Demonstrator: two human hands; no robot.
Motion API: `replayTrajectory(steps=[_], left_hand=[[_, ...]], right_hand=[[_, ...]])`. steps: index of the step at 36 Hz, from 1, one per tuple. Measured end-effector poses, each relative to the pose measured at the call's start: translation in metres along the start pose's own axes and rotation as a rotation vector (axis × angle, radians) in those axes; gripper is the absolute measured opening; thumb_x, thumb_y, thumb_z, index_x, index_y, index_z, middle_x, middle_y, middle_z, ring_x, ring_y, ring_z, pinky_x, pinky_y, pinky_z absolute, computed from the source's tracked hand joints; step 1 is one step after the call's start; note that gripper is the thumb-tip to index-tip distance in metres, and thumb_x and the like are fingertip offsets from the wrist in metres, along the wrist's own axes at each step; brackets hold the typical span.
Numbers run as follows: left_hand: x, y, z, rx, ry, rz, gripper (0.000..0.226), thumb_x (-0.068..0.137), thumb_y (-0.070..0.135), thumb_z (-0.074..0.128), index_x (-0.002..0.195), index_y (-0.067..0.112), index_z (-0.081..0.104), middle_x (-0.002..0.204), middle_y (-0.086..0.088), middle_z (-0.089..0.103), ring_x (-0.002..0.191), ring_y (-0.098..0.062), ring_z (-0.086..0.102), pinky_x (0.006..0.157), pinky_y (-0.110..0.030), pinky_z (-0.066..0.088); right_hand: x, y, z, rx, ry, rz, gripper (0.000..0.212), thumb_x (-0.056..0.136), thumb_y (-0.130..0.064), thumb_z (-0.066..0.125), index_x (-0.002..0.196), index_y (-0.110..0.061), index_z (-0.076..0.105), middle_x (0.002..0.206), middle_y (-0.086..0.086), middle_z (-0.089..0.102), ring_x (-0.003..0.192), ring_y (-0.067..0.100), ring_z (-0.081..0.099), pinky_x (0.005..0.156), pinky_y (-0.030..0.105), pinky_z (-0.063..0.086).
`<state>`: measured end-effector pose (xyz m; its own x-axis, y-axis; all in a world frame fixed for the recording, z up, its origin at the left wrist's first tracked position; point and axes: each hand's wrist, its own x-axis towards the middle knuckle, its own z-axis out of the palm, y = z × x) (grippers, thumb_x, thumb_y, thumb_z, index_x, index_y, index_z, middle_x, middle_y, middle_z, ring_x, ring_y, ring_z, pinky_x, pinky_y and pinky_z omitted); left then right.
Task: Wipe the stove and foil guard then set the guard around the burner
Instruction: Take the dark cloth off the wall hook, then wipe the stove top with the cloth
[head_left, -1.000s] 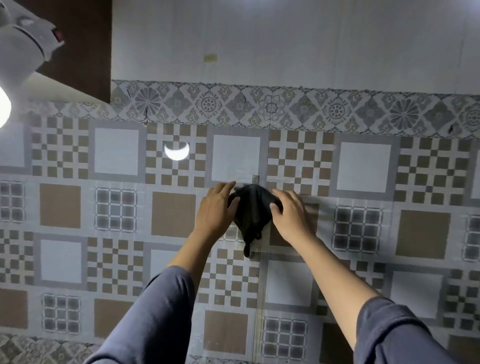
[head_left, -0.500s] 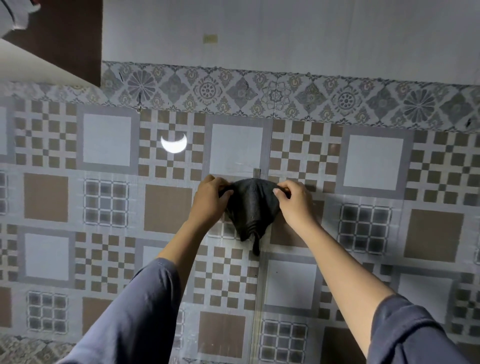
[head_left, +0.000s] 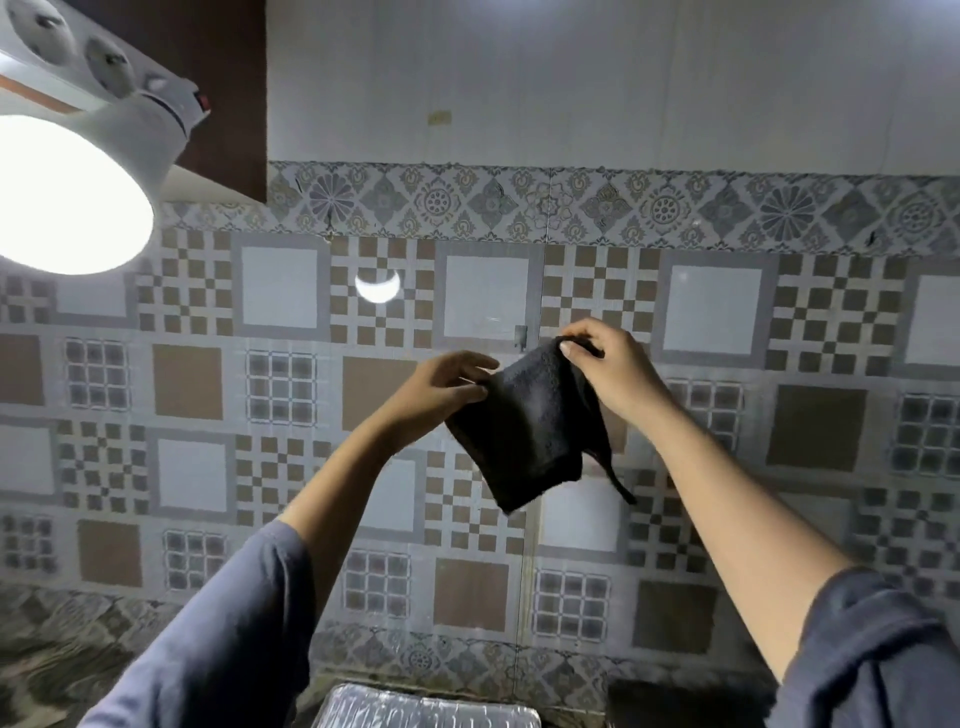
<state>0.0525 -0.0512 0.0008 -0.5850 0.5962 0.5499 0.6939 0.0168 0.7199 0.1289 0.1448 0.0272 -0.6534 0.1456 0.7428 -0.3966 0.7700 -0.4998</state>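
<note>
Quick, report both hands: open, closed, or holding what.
Left hand: pinches the left edge of the black cloth.
Right hand: pinches the top corner of the same cloth.

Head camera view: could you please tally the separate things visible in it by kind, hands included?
hands: 2 (left hand, right hand, both pinching the cloth)
black cloth: 1
foil guard: 1, only its top edge in view
lamp: 1
white socket strip: 1
total: 6
</note>
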Motion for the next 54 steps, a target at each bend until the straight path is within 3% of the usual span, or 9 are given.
replayTrajectory(steps=[5, 13, 22, 28, 37, 40, 46, 49, 54], left_hand=[[-0.04, 0.022, 0.036, -0.1, -0.129, -0.004, 0.038, 0.087, 0.011, 0.06, 0.124, 0.007, 0.051, 0.117, -0.011, 0.061, 0.108, -0.02, 0.06, 0.092, -0.03, 0.052], [-0.078, 0.06, 0.074, -0.373, -0.109, 0.056, 0.042, 0.083, -0.008, 0.057, 0.114, 0.017, 0.044, 0.102, -0.009, 0.054, 0.087, -0.015, 0.062, 0.076, -0.024, 0.056], [-0.121, 0.092, 0.093, -0.323, -0.292, 0.025, 0.033, 0.09, -0.002, 0.049, 0.111, 0.018, 0.064, 0.114, -0.009, 0.06, 0.104, -0.022, 0.061, 0.081, -0.026, 0.054], [-0.15, 0.093, 0.108, -0.546, -0.188, -0.046, 0.038, 0.088, -0.01, 0.046, 0.108, 0.015, 0.065, 0.116, -0.007, 0.062, 0.1, -0.017, 0.064, 0.076, -0.023, 0.056], [-0.173, 0.099, 0.106, -0.732, 0.024, -0.037, 0.039, 0.088, -0.009, 0.045, 0.117, 0.012, 0.061, 0.127, -0.013, 0.055, 0.089, -0.024, 0.064, 0.059, -0.024, 0.057], [-0.178, 0.104, 0.102, -0.679, 0.049, -0.029, 0.041, 0.087, -0.008, 0.044, 0.12, 0.011, 0.06, 0.129, -0.012, 0.055, 0.091, -0.027, 0.062, 0.058, -0.024, 0.057], [-0.187, 0.102, 0.093, -0.38, 0.139, -0.094, 0.032, 0.086, 0.005, 0.059, 0.117, 0.01, 0.06, 0.116, -0.017, 0.061, 0.106, -0.028, 0.06, 0.085, -0.032, 0.055], [-0.189, 0.094, 0.09, -0.116, 0.109, -0.105, 0.05, 0.073, 0.013, 0.076, 0.119, 0.01, 0.058, 0.107, -0.011, 0.063, 0.097, -0.022, 0.063, 0.075, -0.021, 0.057], [-0.188, 0.081, 0.094, 0.284, 0.146, 0.036, 0.044, 0.07, 0.01, 0.078, 0.111, 0.011, 0.062, 0.113, -0.01, 0.057, 0.095, -0.02, 0.059, 0.082, -0.03, 0.053]], right_hand=[[-0.026, -0.025, -0.019, -0.042, -0.07, 0.005, 0.016, 0.093, -0.018, 0.051, 0.104, -0.014, 0.061, 0.11, 0.001, 0.063, 0.105, 0.013, 0.055, 0.09, 0.027, 0.04], [-0.07, -0.045, -0.061, -0.008, -0.06, 0.054, 0.015, 0.094, -0.015, 0.049, 0.1, -0.015, 0.062, 0.102, -0.001, 0.061, 0.103, 0.015, 0.055, 0.085, 0.026, 0.038], [-0.126, -0.046, -0.078, 0.1, -0.104, 0.116, 0.017, 0.095, -0.014, 0.048, 0.1, -0.018, 0.063, 0.102, -0.001, 0.062, 0.106, 0.016, 0.056, 0.093, 0.031, 0.044], [-0.168, -0.048, -0.069, 0.189, -0.052, 0.174, 0.021, 0.093, -0.013, 0.051, 0.113, -0.015, 0.059, 0.11, -0.002, 0.06, 0.108, 0.012, 0.055, 0.081, 0.014, 0.048], [-0.239, -0.063, -0.054, 0.325, -0.002, 0.128, 0.034, 0.092, -0.027, 0.054, 0.125, -0.023, 0.052, 0.122, -0.007, 0.059, 0.113, 0.004, 0.054, 0.094, 0.018, 0.043], [-0.245, -0.066, -0.052, 0.318, -0.036, 0.133, 0.033, 0.088, -0.024, 0.061, 0.121, -0.023, 0.056, 0.111, 0.0, 0.065, 0.104, 0.011, 0.062, 0.087, 0.023, 0.051], [-0.243, -0.077, -0.057, 0.105, 0.046, -0.028, 0.02, 0.086, -0.012, 0.063, 0.106, -0.012, 0.067, 0.098, -0.003, 0.067, 0.091, 0.01, 0.063, 0.077, 0.011, 0.049], [-0.241, -0.078, -0.059, 0.017, 0.039, -0.062, 0.019, 0.086, -0.012, 0.063, 0.104, -0.011, 0.068, 0.099, 0.0, 0.069, 0.091, 0.011, 0.061, 0.078, 0.011, 0.046], [-0.241, -0.076, -0.058, -0.103, 0.016, -0.115, 0.016, 0.084, -0.008, 0.064, 0.1, -0.007, 0.069, 0.094, 0.001, 0.066, 0.085, 0.008, 0.055, 0.075, 0.0, 0.037]])
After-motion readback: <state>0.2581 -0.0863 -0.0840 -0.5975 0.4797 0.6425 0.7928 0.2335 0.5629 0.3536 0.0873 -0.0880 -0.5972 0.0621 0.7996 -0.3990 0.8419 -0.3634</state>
